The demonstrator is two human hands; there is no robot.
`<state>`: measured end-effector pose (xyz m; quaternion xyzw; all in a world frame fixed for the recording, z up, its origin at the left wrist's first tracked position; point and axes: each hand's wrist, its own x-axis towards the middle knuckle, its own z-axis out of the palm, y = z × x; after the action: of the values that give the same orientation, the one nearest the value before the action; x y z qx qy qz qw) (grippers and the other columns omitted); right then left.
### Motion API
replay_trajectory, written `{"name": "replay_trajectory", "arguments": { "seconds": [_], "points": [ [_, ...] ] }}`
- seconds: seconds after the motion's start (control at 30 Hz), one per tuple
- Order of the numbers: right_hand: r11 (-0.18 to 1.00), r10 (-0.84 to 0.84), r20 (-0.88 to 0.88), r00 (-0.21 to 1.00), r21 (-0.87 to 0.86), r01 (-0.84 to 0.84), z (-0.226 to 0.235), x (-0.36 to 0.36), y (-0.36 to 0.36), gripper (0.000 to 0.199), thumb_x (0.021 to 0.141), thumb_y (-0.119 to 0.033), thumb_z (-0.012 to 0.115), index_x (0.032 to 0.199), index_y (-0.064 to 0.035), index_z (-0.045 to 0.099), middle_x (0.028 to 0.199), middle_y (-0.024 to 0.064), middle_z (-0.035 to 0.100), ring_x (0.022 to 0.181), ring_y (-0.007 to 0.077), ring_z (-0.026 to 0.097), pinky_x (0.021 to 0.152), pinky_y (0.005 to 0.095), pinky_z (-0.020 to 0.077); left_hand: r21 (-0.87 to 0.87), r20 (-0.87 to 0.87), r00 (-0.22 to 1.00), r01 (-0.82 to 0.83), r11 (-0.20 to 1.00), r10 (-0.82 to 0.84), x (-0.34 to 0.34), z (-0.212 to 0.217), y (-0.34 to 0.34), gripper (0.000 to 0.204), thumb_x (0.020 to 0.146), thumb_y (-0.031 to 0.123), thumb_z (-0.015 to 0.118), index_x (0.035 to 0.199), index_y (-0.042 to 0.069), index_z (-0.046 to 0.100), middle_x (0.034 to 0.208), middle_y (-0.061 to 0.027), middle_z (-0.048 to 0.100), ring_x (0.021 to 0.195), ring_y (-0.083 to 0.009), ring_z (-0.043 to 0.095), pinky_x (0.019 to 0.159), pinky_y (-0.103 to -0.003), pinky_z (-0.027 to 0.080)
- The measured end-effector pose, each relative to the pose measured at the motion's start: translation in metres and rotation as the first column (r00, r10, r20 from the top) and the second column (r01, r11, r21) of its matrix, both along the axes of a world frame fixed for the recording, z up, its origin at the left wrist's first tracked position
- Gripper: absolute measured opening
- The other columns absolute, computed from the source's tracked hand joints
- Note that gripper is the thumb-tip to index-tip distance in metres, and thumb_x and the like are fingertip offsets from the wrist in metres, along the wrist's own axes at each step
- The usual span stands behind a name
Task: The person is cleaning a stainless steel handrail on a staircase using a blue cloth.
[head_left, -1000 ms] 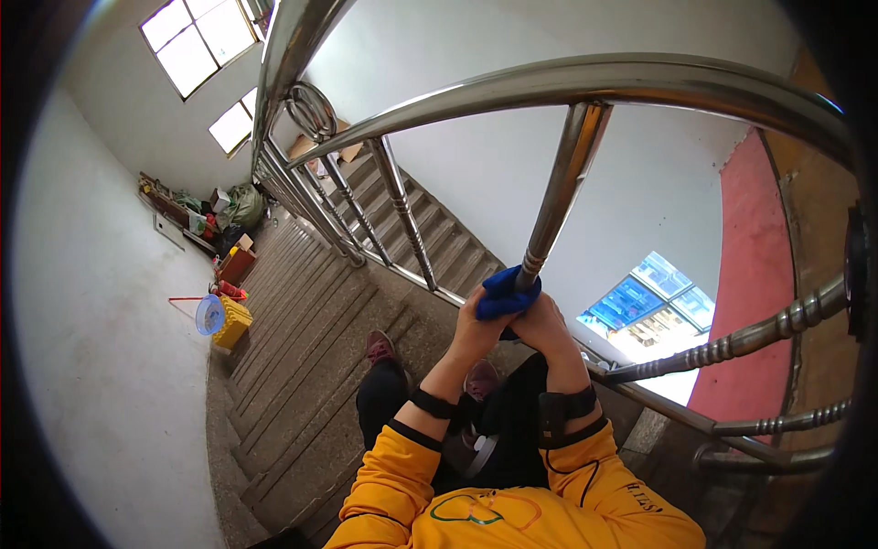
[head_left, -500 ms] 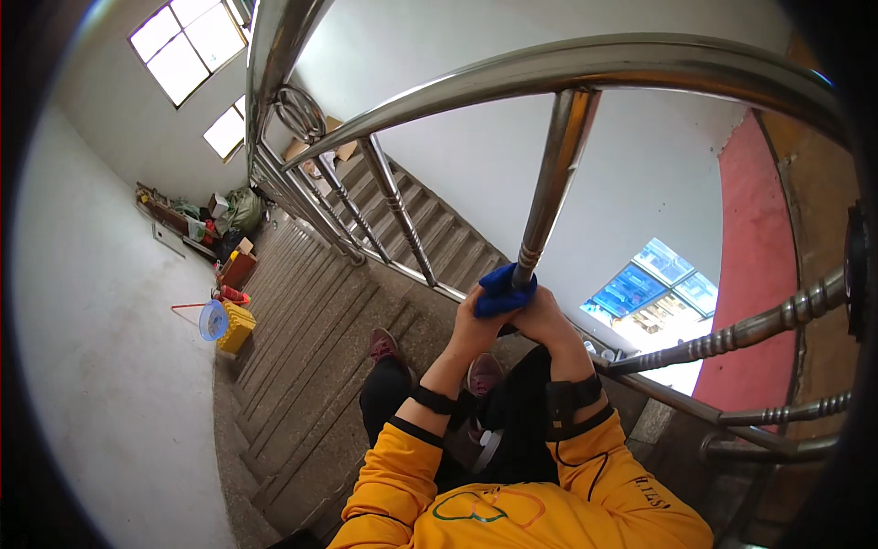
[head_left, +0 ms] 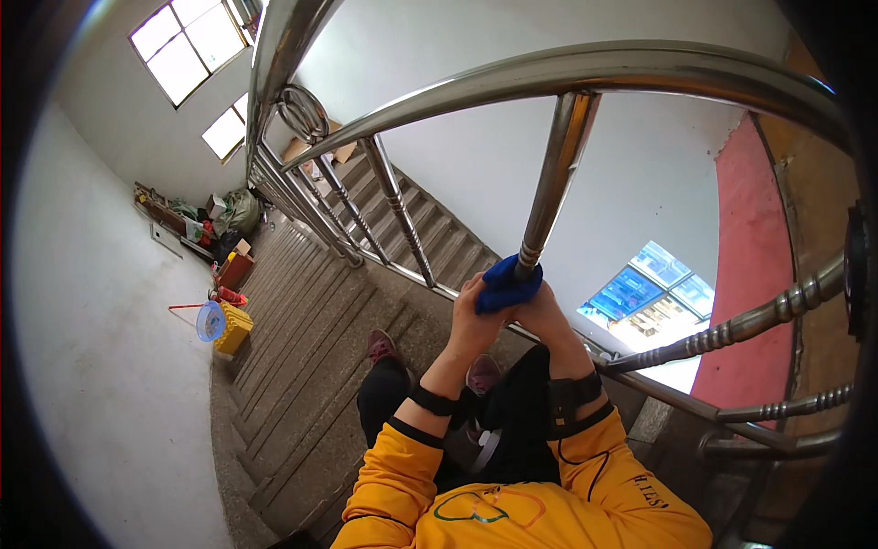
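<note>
A blue cloth [head_left: 503, 293] is wrapped around the lower part of a shiny metal baluster [head_left: 554, 174]. My left hand [head_left: 474, 316] grips the cloth from the left side. From the right, my right hand [head_left: 543, 316] closes on it too, and the two hands meet below the post. Most of my fingers are hidden behind the cloth and the baluster. Above, the post joins a thick curved metal handrail [head_left: 640, 66].
Stone stairs [head_left: 320, 393] run down at left, beside a white wall [head_left: 110, 366]. A yellow bin [head_left: 234, 328], a translucent blue basin [head_left: 210, 321], a red extinguisher [head_left: 232, 296] and piled bags [head_left: 240, 210] stand along it. More balusters [head_left: 398, 206] line the railing's left side.
Both hands and the blue cloth have shifted very slightly up the baluster, still gripping it. The rest of the scene looks nearly the same.
</note>
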<state>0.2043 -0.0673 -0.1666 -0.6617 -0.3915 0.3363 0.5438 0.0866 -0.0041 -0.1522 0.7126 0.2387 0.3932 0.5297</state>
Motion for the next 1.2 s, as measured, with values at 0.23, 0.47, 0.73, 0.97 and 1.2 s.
{"name": "replay_trajectory", "arguments": {
  "seconds": [0.23, 0.47, 0.73, 0.97, 1.2],
  "points": [
    [0.983, 0.030, 0.197, 0.980, -0.185, 0.007, 0.006, -0.005, 0.000, 0.031, 0.071, -0.013, 0.074, 0.099, -0.0062, 0.063, 0.091, 0.0042, 0.066, 0.087, 0.0112, 0.061, 0.074, 0.0296, 0.0509, -0.300, 0.008, 0.999, 0.037, 0.953, -0.036, -0.003, -0.020, -0.002, 0.039, 0.071, 0.005, 0.074, 0.107, 0.000, 0.061, 0.102, -0.0077, 0.063, 0.091, -0.0141, 0.059, 0.081, -0.027, 0.047],
    [0.995, -0.034, -0.006, 0.999, 0.096, 0.035, -0.003, -0.003, 0.002, 0.027, 0.070, -0.013, 0.072, 0.094, -0.0039, 0.063, 0.085, 0.0074, 0.065, 0.081, 0.0121, 0.062, 0.070, 0.0297, 0.0503, 0.023, 0.005, 1.000, -0.015, 1.000, 0.015, 0.000, 0.002, 0.000, 0.037, 0.069, 0.002, 0.074, 0.104, -0.001, 0.062, 0.102, -0.0072, 0.062, 0.092, -0.0147, 0.058, 0.081, -0.027, 0.046],
    [0.964, -0.208, 0.102, 0.973, 0.193, 0.185, 0.007, -0.009, 0.002, 0.029, 0.067, -0.017, 0.074, 0.091, -0.0044, 0.064, 0.079, 0.0098, 0.067, 0.075, 0.0148, 0.065, 0.065, 0.0316, 0.0507, 0.049, 0.017, 1.000, -0.017, 0.999, 0.016, 0.002, 0.014, 0.002, 0.037, 0.069, 0.001, 0.074, 0.104, 0.000, 0.061, 0.104, -0.0082, 0.060, 0.094, -0.0162, 0.058, 0.082, -0.027, 0.046],
    [0.996, -0.086, -0.044, 0.995, -0.003, 0.086, 0.019, -0.012, 0.000, 0.026, 0.071, -0.014, 0.071, 0.094, -0.0051, 0.063, 0.083, 0.0099, 0.067, 0.081, 0.0172, 0.065, 0.070, 0.0308, 0.0512, -0.208, 0.027, 0.998, 0.058, 0.976, -0.054, 0.001, -0.017, 0.005, 0.033, 0.075, 0.000, 0.069, 0.106, 0.000, 0.059, 0.104, -0.0047, 0.060, 0.093, -0.0113, 0.056, 0.080, -0.026, 0.047],
    [0.970, -0.136, 0.094, 0.986, 0.216, 0.113, 0.017, -0.012, 0.001, 0.026, 0.070, -0.011, 0.071, 0.094, -0.0052, 0.064, 0.087, 0.0067, 0.067, 0.083, 0.0144, 0.063, 0.073, 0.0284, 0.0492, 0.028, 0.086, 0.996, -0.007, 1.000, 0.005, 0.002, 0.002, 0.003, 0.039, 0.068, -0.002, 0.073, 0.104, -0.001, 0.059, 0.102, -0.0078, 0.059, 0.094, -0.0164, 0.057, 0.082, -0.028, 0.046]
  ]
}}
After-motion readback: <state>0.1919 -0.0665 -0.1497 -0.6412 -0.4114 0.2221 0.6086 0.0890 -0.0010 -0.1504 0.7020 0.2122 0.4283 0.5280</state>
